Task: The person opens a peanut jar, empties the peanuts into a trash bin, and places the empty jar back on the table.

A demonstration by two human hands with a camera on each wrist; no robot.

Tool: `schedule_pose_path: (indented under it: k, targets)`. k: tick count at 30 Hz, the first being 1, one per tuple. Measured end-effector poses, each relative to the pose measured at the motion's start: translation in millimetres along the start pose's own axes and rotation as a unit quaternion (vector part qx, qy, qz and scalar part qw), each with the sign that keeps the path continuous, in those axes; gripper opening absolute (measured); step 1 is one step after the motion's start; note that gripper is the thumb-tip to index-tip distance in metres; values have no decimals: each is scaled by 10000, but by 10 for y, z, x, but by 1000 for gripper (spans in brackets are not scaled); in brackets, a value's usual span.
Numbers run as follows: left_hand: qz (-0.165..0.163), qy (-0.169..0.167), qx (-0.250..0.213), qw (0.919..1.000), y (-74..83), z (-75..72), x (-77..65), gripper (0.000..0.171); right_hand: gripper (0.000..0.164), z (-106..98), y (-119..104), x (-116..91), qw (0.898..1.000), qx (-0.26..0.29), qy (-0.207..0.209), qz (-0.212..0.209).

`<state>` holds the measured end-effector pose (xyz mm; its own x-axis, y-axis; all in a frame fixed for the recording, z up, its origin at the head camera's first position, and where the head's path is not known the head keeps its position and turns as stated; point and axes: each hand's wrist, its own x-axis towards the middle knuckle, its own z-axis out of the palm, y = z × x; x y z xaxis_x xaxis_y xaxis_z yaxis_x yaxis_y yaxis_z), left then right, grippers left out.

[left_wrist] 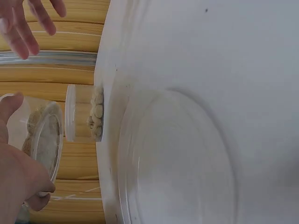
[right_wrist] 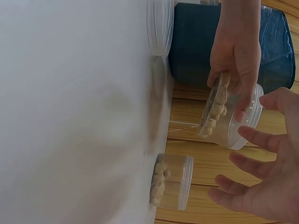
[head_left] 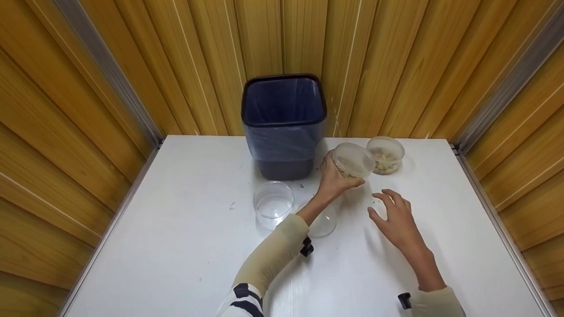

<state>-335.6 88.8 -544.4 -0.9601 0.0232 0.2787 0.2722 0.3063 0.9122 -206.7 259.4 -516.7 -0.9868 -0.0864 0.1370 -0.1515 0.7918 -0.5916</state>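
Observation:
My left hand (head_left: 334, 179) grips a clear round plastic jar (head_left: 353, 159) and holds it tilted above the table. Beige, lumpy nut-like pieces (right_wrist: 216, 112) lie along the bottom of this jar, and its top looks whitish. To the right and nearer me, my right hand (head_left: 398, 224) hovers with spread, slightly bent fingers and holds nothing. In the right wrist view its fingertips come close to the held jar's rim. A second clear jar (head_left: 386, 155) with similar pieces stands upright on the table behind the held one.
A dark bin (head_left: 285, 169) with a bluish liner stands at the back. In front of it sit a clear container (head_left: 273, 206) and a clear round lid (head_left: 325, 224), partly behind my left forearm. Wood-patterned walls (head_left: 304, 35) border the white table (head_left: 185, 229).

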Motion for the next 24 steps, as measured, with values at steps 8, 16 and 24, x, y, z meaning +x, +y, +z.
schedule_pose_path:
  k: [8,16,24]
  targets:
    - [205,-244,119,9994,56,-164,-141,116,46,-36,-111,2,9993,104,201,-296]
    - [171,-309,-181,9992,107,-330,-268,116,47,-52,-238,10,9987,142,219,-438]
    - [220,-303,-157,9992,165,-582,-395,118,47,8,-344,5,9982,242,239,-500]
